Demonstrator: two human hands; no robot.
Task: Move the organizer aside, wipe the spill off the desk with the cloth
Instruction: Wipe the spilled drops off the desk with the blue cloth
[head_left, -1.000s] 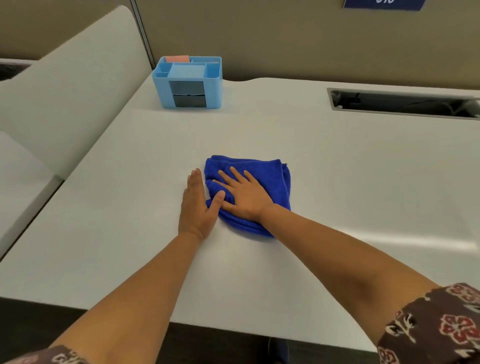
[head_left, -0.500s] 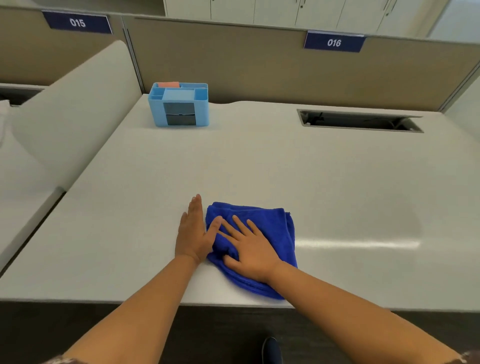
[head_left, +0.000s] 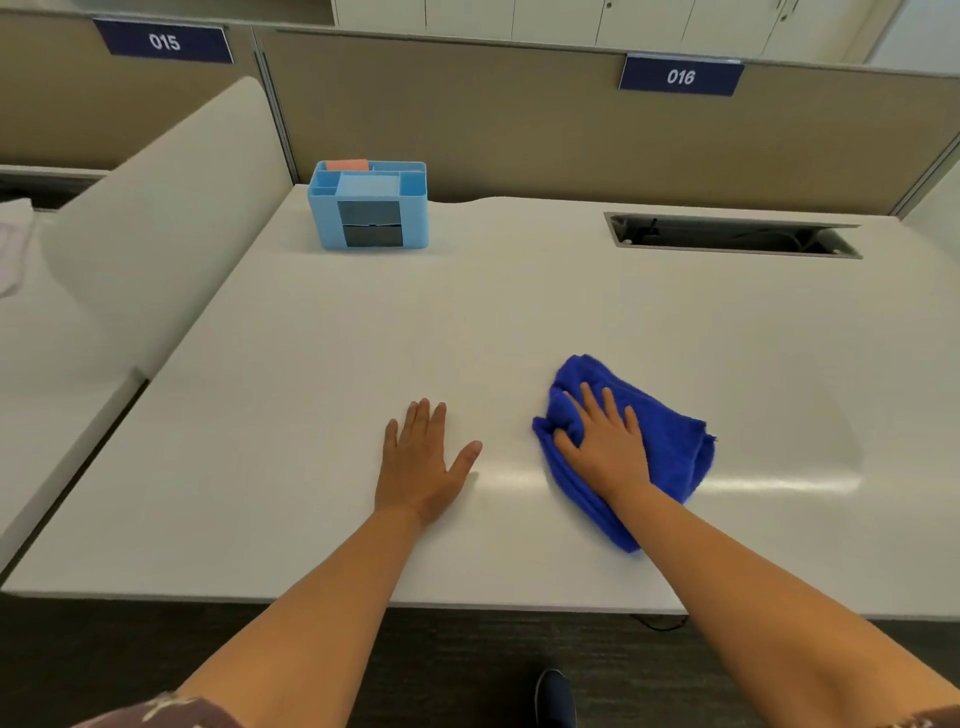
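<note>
Far left of frame: a curved white side divider (head_left: 156, 218) bounds the desk (head_left: 322, 364) on that side; beyond it lies a neighbouring surface.

Upper left of centre: light blue desk organizer (head_left: 368, 205), upright, standing at the back corner against the tan partition (head_left: 519, 135) and well apart from both hands. Judged already set aside, so the wiping area is free of it.

Lower centre: left hand (head_left: 422, 465) lies flat on bare desk, fingers straight, thumb spread, holding nothing. Likely a brace while the other arm works.

Right of centre: right hand (head_left: 605, 447) presses palm-down on the bunched blue microfibre cloth (head_left: 670, 447), fingers spread and only slightly bent, pushing on it, not pinching. Cloth sits near the front edge. No spill distinguishable; only a glare streak on the desk.

Upper right: open cable slot (head_left: 732, 236), well apart from the cloth. A cloth edge could catch there if strokes run that far back. Open room to the right and behind the cloth; little toward the front edge.
</note>
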